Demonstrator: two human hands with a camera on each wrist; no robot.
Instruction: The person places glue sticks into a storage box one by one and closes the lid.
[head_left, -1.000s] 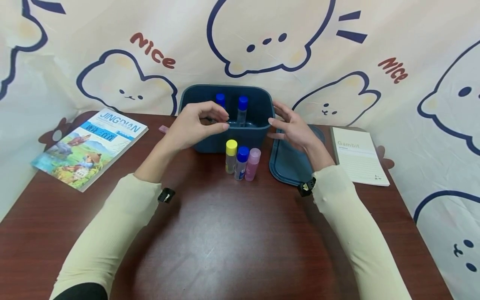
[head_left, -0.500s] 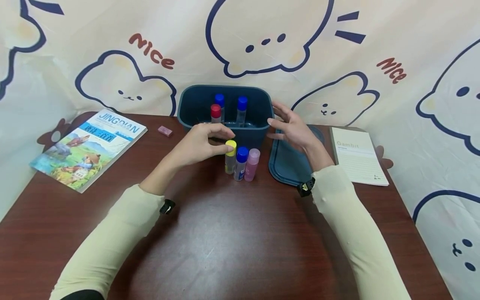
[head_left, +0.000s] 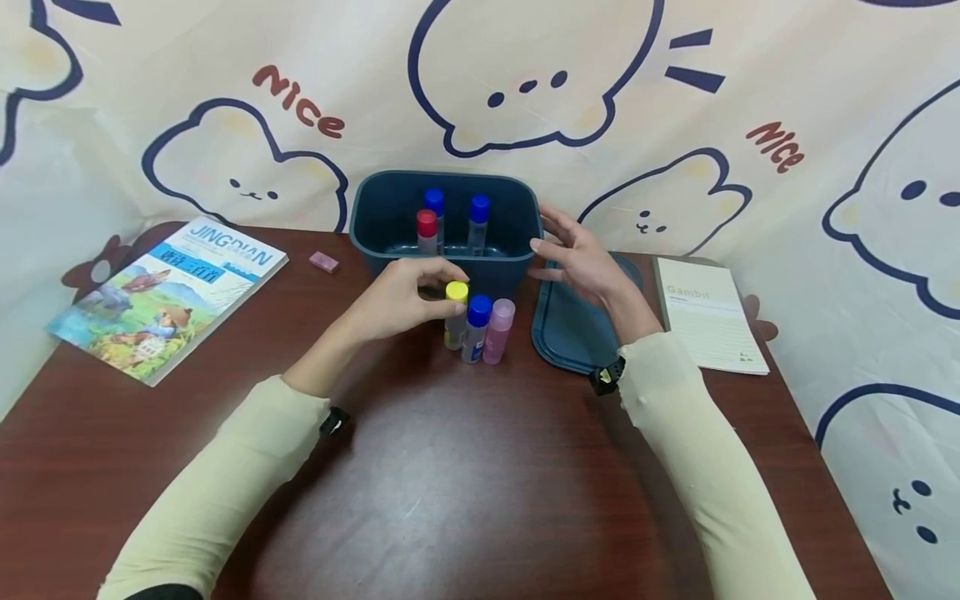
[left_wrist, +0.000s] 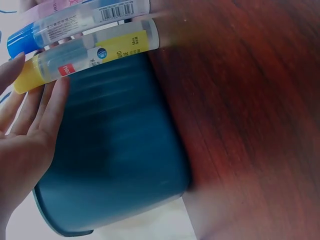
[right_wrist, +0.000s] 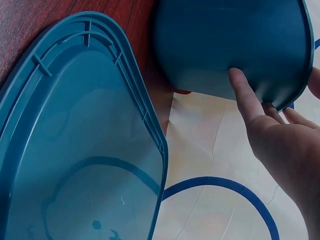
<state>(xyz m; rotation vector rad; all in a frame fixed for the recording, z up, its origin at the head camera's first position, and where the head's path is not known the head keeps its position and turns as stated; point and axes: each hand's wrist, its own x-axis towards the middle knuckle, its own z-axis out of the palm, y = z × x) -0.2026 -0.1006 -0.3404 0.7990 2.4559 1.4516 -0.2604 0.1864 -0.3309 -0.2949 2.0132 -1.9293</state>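
My left hand (head_left: 405, 298) pinches the yellow cap of an upright clear liquid glue bottle (head_left: 453, 332) in front of the bin; thumb and fingers meet the cap in the left wrist view. Right beside that bottle stand a blue-capped glue bottle (head_left: 476, 329) and a pink one (head_left: 498, 332). The dark teal bin (head_left: 450, 271) holds a red-capped bottle (head_left: 427, 232) and two blue-capped bottles (head_left: 478, 223). My right hand (head_left: 588, 265) rests against the bin's right end, straight fingers on its outer wall and thumb near the rim.
A teal lid (head_left: 573, 321) lies right of the bin, under the right forearm. Further right is a notebook (head_left: 708, 312), at left a picture-covered book (head_left: 168, 300). A small pink eraser-like block (head_left: 325, 262) lies left of the bin. A printed curtain (head_left: 637, 108) hangs behind.
My left hand has come down from over the bin to the yellow-capped glue bottle and taken its cap. The red-capped bottle has come into sight inside the bin. My right hand stays put.
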